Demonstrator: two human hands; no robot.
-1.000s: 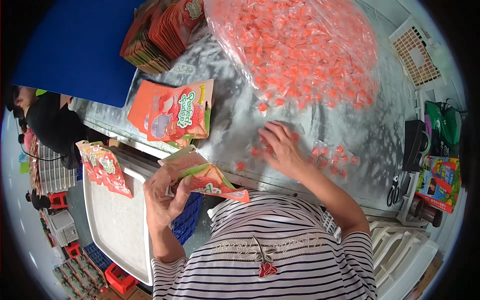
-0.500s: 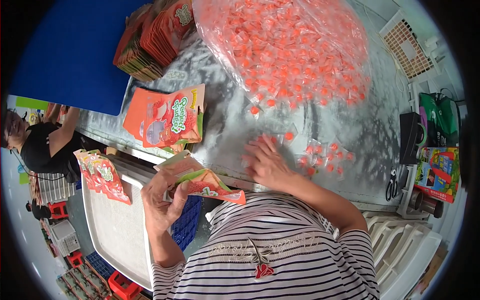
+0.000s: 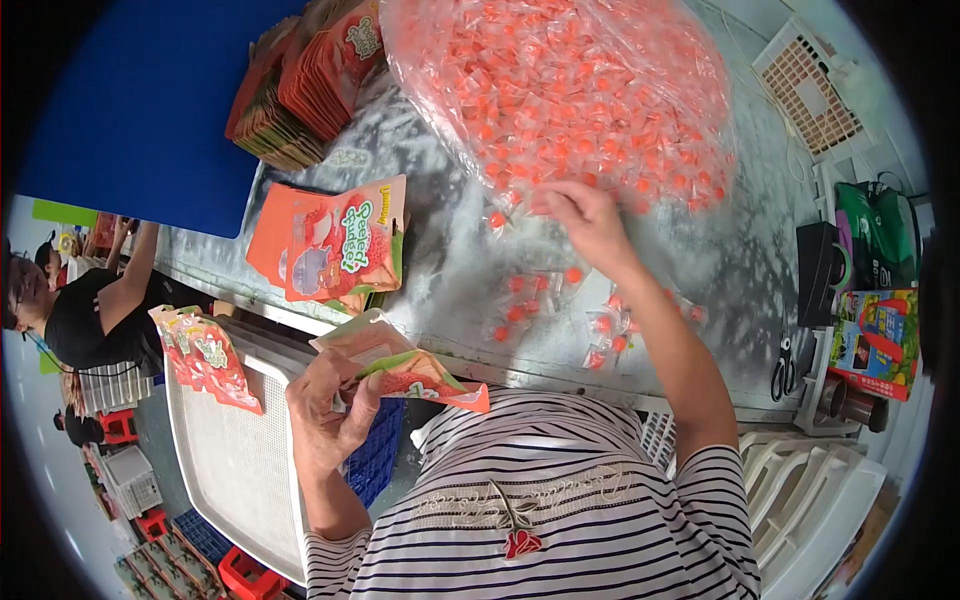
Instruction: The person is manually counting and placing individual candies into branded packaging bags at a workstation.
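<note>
My left hand (image 3: 335,405) is closed around a red and green printed pouch (image 3: 425,385), held tilted just past the table's near edge. Over the table, my right hand (image 3: 590,225) is at the near edge of a large clear plastic bag (image 3: 560,110) full of small red individually wrapped candies. Its fingers are partly stretched, thumb apart, and nothing shows in them. Between my body and the bag lie a few loose wrapped candies (image 3: 520,305), with another small group (image 3: 610,335) partly behind my right forearm.
A pile of flat pouches (image 3: 345,240) lies left of centre, with taller stacks (image 3: 320,85) behind. Several pouches (image 3: 208,355) rest on a white tray (image 3: 225,450) at my left. Scissors (image 3: 783,370) and a white basket (image 3: 810,95) are at right. Another person (image 3: 100,310) works far left.
My right hand has moved from the loose candies near me forward to the edge of the big bag. A small cluster now shows where it was. My left hand keeps holding the pouch.
</note>
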